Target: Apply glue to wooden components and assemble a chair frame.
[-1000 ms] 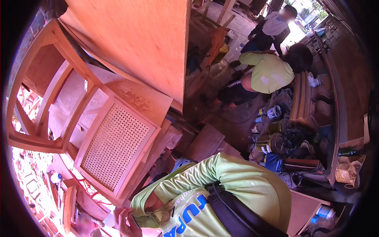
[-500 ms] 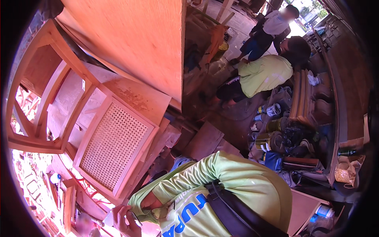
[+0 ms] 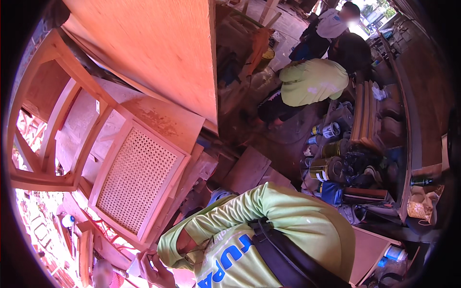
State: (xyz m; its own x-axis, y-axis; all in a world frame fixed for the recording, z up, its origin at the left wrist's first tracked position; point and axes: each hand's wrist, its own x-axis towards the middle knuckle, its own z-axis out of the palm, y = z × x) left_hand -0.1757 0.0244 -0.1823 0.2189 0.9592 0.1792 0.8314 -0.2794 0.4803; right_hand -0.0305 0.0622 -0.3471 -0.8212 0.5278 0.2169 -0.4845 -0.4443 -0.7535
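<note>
A bent hand (image 3: 154,271), which I take for my left hand, is at the lower edge with its fingers curled. A pale flat thing shows beside the fingertips, too unclear to name. My right arm crosses my chest in a light green sleeve; skin shows between the sleeve folds, and my right hand (image 3: 185,241) is mostly hidden there. Just beyond the curled hand is the corner of a wooden chair (image 3: 103,108), tipped over, its woven cane panel (image 3: 139,180) facing up. Neither hand clearly touches it.
A large plywood sheet (image 3: 153,53) stands behind the chair. Farther right, a co-worker in a green shirt (image 3: 314,84) bends low, and another person (image 3: 331,26) is beyond. Paint cans (image 3: 326,169), stacked curved wooden pieces (image 3: 363,113) and clutter line the right side.
The view has shifted slightly. The co-worker in green has bent lower, and the person beyond leans closer. The curled hand has turned slightly; my crossed arm stays much the same.
</note>
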